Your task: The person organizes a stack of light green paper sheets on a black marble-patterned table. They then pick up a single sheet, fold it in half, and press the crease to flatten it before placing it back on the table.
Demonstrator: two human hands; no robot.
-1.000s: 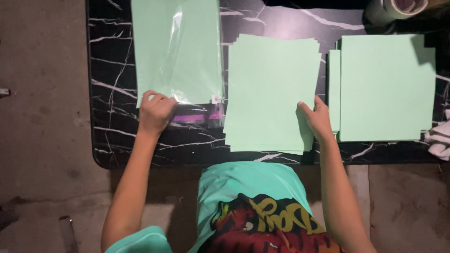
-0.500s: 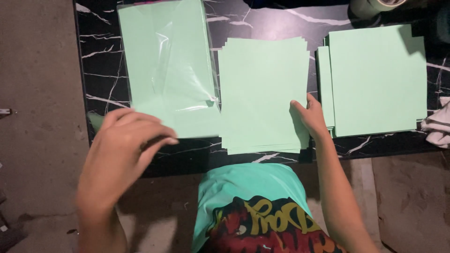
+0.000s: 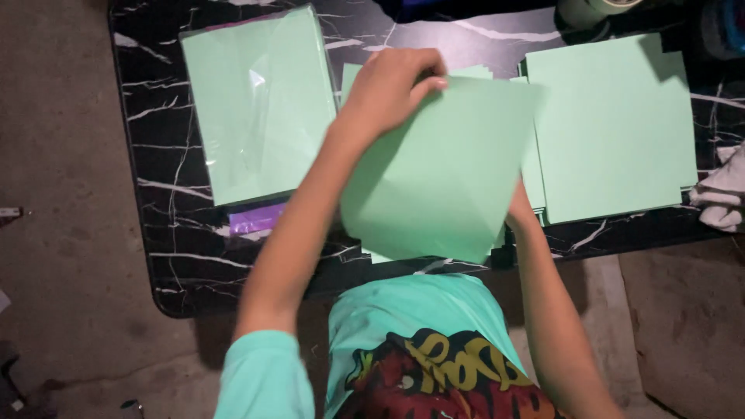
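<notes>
A single sheet of mint-green paper is lifted off the table in the middle of the frame, matte and smooth, rectangular, tilted so its lower corner points down toward the table edge. The left hand grips its top edge at upper centre, fingers curled together over the edge with the thumb behind, pinching the sheet. The right hand is almost wholly hidden behind the sheet's right edge; only the wrist and forearm show, so how its fingers lie cannot be told.

Under the lifted sheet lies a middle stack of green paper, of which only slivers show at the top and at the lower left corner. Three lots of green paper lie on the table in all: that middle stack, a right stack with slightly fanned, uneven edges at the upper right, and a left pack at the upper left, sealed in clear glossy plastic film that catches a white glare. A strip of purple shows under the pack's lower edge.

The table is black with white marble-like veins and a rounded corner at lower left. At the far right edge lies a crumpled white cloth. At the top right, partly cut off, sits a roll of tape. The floor is rough grey concrete. The person wears a teal shirt with a coloured print.
</notes>
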